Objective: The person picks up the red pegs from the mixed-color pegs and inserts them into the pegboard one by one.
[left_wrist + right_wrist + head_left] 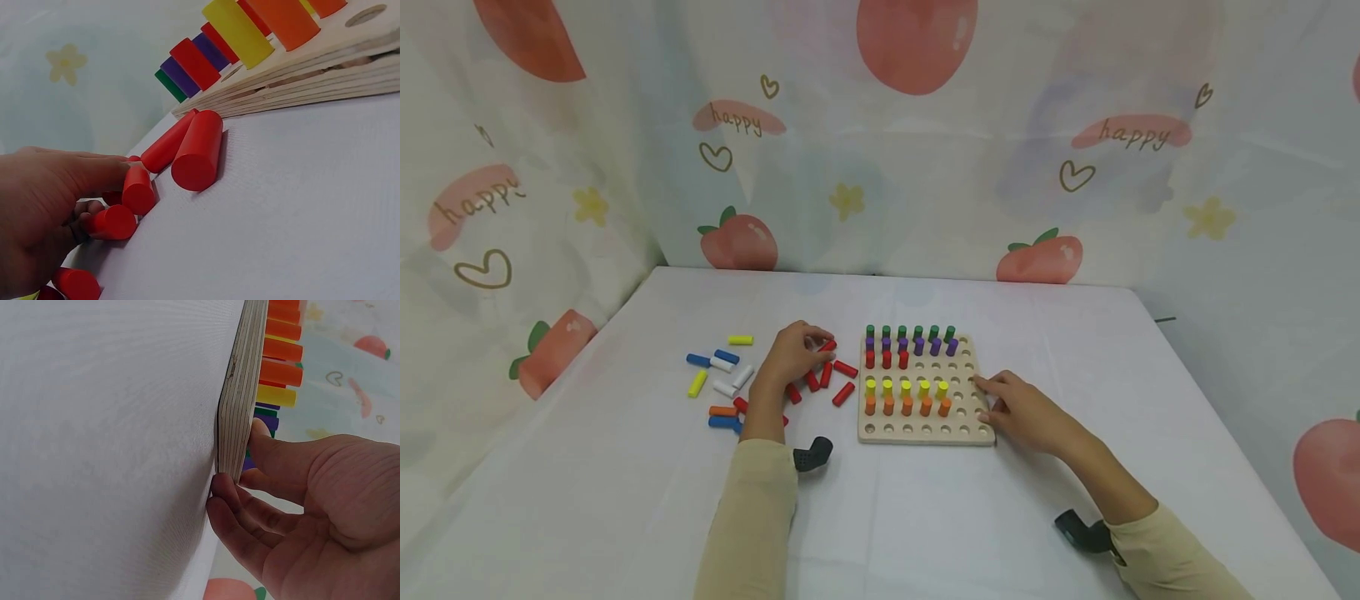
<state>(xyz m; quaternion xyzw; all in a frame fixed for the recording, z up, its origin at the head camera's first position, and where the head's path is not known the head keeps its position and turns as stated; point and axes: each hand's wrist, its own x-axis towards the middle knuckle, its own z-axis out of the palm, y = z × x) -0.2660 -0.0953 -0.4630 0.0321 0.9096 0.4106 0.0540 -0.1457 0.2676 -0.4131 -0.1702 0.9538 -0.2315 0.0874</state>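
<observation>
My left hand (792, 357) is over the loose red pegs, left of the wooden pegboard (925, 442). Between its thumb and index finger it pinches a red peg (828, 345); in the left wrist view the fingers partly hide that peg. Several other red pegs (199, 153) lie close by on the cloth. At the board's right edge is my right hand (1026, 408), its thumb on top and its other fingers against the side, gripping the board (240, 394). Green, purple, red, yellow and orange pegs (906, 407) stand upright in rows of holes.
Farther left lie loose white pegs (742, 377), blue pegs (724, 422), yellow pegs (697, 383) and an orange peg (723, 411). A white cloth (917, 517) covers the table. Behind it hangs a patterned curtain (925, 167). Dark wrist devices (814, 454) sit at both cuffs.
</observation>
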